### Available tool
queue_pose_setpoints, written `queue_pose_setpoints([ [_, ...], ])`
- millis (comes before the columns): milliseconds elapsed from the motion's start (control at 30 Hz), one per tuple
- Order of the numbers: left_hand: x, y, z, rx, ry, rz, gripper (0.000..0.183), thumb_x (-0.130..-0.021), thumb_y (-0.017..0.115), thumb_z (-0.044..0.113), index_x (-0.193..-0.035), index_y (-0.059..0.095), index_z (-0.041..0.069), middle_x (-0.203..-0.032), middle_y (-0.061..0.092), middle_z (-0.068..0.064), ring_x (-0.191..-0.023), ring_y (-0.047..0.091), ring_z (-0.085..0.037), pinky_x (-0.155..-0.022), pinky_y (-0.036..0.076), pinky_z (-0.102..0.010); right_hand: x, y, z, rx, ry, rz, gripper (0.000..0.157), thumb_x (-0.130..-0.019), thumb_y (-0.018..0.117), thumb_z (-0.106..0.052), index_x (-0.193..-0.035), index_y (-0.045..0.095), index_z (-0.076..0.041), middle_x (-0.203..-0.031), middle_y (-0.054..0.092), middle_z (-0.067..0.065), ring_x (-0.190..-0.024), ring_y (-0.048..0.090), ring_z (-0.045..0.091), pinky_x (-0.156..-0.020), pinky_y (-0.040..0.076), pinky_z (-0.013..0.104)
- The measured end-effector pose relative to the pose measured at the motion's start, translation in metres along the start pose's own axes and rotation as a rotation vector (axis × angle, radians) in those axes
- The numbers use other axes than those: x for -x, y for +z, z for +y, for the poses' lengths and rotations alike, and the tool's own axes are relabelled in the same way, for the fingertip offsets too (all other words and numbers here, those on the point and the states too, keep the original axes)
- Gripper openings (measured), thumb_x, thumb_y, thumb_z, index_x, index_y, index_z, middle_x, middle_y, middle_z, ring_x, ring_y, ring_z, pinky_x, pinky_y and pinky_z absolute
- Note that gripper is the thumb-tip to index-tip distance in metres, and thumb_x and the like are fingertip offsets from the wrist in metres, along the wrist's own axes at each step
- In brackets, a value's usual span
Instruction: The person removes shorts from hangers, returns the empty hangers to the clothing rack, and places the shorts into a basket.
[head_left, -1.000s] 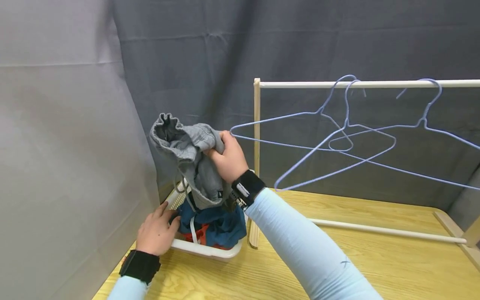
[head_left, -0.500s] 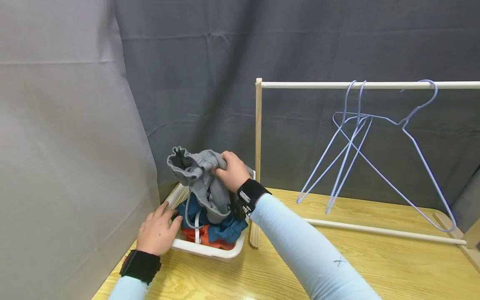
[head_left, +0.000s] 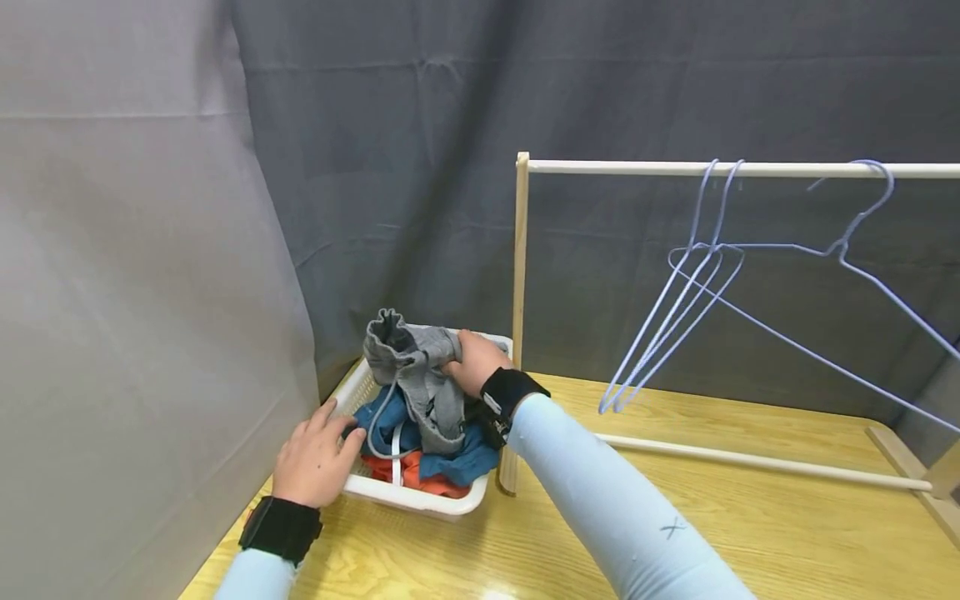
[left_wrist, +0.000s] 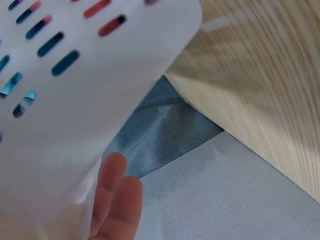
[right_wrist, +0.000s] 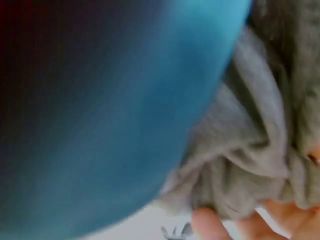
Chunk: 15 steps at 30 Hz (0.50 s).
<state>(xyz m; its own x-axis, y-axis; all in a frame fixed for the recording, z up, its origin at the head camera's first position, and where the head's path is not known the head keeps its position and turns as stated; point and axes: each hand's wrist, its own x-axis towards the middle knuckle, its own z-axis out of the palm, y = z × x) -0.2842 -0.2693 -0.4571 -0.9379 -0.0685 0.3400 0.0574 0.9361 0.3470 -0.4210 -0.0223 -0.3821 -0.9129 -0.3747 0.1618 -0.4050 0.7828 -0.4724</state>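
Grey drawstring shorts (head_left: 435, 404), bunched up with the gathered waistband facing up, lie low over the clothes in a white plastic basket (head_left: 408, 497). My right hand (head_left: 477, 364) grips them at their right side; in the right wrist view, fingertips (right_wrist: 207, 223) show under folded grey cloth (right_wrist: 230, 140). My left hand (head_left: 315, 458) holds the basket's left rim, thumb on the inner side. Fingers (left_wrist: 125, 205) curl along the outside of the slotted wall (left_wrist: 110, 85) in the left wrist view. Blue cloth (head_left: 472, 450) and orange cloth (head_left: 442, 485) lie beneath the shorts.
Right of the basket stands a rack with a wooden post (head_left: 521, 275) and a white rail (head_left: 600, 168). Three lavender wire hangers (head_left: 840, 250) hang from it. A lower white bar (head_left: 750, 461) runs above the wooden table (head_left: 570, 533). Grey curtains (head_left: 375, 167) close off the back and left.
My right hand has lowered the grey shorts down and slightly right into the basket. The hangers have swung and turned on the rail. My left hand has stayed at the rim.
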Motion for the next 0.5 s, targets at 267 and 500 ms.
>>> queue_pose_setpoints([
  [267, -0.008, 0.005, 0.001, 0.02, 0.024, -0.012, 0.041, -0.105, 0.05, 0.039, -0.129, 0.068, 0.011, -0.156, 0.041, -0.018, -0.13, 0.046, -0.047, -0.097, 0.039, -0.069, 0.01, 0.002, 0.014, 0.117, 0.013, -0.153, 0.027, -0.1, 0.064, -0.028, -0.113, 0.061, -0.005, -0.112, 0.069, 0.014, -0.104, 0.065, 0.028, -0.088, 0.05, 0.043],
  [500, -0.014, 0.008, -0.003, 0.005, 0.019, -0.035, 0.045, -0.105, 0.052, 0.038, -0.137, 0.061, 0.008, -0.155, 0.04, -0.022, -0.133, 0.042, -0.048, -0.1, 0.034, -0.07, 0.022, 0.007, 0.024, 0.079, 0.01, -0.167, 0.035, -0.104, 0.057, -0.03, -0.128, 0.056, -0.004, -0.119, 0.066, 0.016, -0.111, 0.064, 0.031, -0.09, 0.05, 0.044],
])
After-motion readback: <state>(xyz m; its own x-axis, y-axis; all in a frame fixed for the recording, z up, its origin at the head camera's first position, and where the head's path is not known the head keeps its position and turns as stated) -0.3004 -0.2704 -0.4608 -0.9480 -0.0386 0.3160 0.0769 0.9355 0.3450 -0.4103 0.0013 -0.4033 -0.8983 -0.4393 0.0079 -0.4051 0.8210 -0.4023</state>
